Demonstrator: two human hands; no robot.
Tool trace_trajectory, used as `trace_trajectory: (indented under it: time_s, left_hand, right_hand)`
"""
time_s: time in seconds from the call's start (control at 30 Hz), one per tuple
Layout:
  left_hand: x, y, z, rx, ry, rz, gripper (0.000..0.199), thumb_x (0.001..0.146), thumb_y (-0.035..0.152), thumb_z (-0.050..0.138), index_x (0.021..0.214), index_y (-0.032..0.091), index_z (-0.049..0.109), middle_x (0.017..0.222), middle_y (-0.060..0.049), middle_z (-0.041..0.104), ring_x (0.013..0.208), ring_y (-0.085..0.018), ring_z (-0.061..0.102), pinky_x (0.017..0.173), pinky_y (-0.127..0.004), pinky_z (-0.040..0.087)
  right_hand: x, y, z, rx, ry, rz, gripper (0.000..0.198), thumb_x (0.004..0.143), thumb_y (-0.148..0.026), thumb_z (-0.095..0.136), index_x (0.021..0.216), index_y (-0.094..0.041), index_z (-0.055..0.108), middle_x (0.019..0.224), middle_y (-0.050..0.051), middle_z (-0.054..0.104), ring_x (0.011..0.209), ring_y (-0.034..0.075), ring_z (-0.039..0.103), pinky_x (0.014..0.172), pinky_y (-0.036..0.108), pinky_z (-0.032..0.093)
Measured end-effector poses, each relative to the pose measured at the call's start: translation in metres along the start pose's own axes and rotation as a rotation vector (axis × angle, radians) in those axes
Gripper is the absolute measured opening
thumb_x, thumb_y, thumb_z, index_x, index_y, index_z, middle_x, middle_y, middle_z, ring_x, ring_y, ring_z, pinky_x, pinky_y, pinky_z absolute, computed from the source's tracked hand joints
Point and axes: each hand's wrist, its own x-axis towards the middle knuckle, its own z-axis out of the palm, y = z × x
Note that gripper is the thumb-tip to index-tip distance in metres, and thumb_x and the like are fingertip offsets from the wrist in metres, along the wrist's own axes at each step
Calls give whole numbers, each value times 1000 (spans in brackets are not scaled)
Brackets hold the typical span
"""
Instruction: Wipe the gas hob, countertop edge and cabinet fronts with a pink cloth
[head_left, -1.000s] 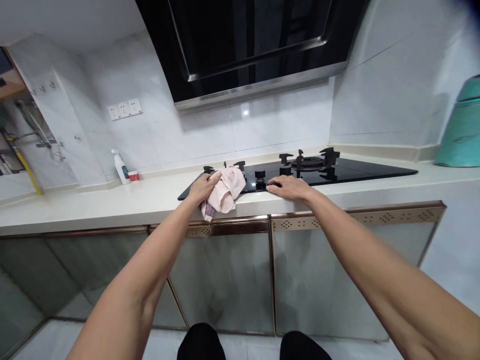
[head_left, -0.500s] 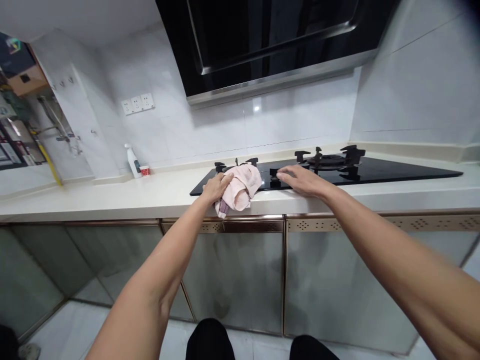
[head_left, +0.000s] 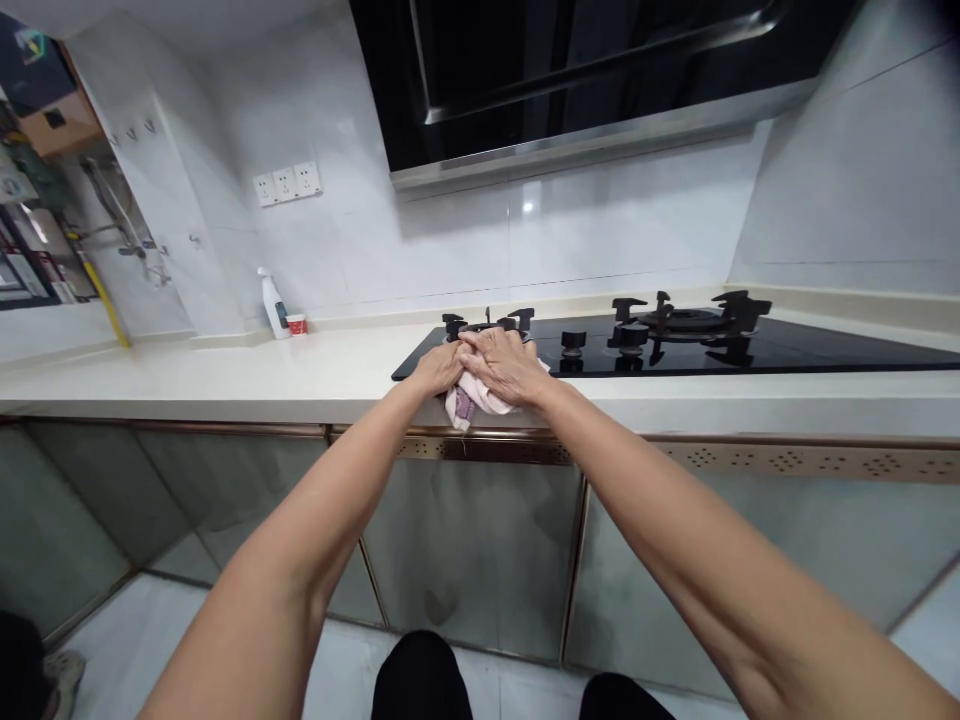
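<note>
A pink cloth [head_left: 491,397] is bunched at the front left edge of the black gas stove [head_left: 510,350], with a purple-patterned corner drooping over the counter edge. My left hand [head_left: 439,368] grips its left side. Over its top lies my right hand [head_left: 508,366], fingers bent onto the cloth and meeting the left fingertips. Both hands hide most of the cloth. Just behind them is the left burner [head_left: 487,325], with dark pan supports around it. Two black knobs, the left knob [head_left: 574,343] and the right knob [head_left: 632,340], stand to the right of my hands.
A white bottle [head_left: 274,305] and a red-and-white cup [head_left: 297,324] stand against the wall on the pale counter [head_left: 187,375]. The right burner [head_left: 688,320] has raised supports. A black range hood [head_left: 585,90] overhangs the stove. Part of a shoe [head_left: 66,680] shows at lower left.
My right hand has moved left from beside the knob onto the pink cloth, next to my left hand. The left hand keeps its hold. The view has shifted slightly.
</note>
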Motion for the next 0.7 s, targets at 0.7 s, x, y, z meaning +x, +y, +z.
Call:
trace_trajectory:
  time_s: [0.7]
  left_hand:
    - [-42, -76, -59, 380, -185, -163, 61, 90, 65, 36, 124, 26, 67, 125, -8, 69, 117, -28, 62, 100, -38, 47]
  right_hand:
    - [-30, 43, -31, -6, 17, -60, 54, 82, -51, 57, 129, -25, 56, 118, 13, 53, 109, 32, 51, 92, 50, 47]
